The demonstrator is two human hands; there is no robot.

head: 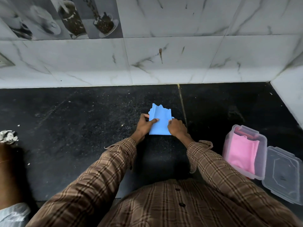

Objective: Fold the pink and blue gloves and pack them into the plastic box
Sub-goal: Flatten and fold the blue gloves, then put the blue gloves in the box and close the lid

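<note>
— Can you read any lettering from where you stand?

— No, you have no words, brands or numbers to read. The clear plastic box [244, 151] at your three o'clock shows no label you can make out, and its lid [284, 176] carries only a moulded outline. The picture tiles [60, 17] at your eleven o'clock show cups, not writing.

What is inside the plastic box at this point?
The plastic box holds pink glove material, folded and filling most of it. Something reddish shows at its far end; whatever lies beneath the pink is covered. The blue glove lies outside on the counter.
</note>
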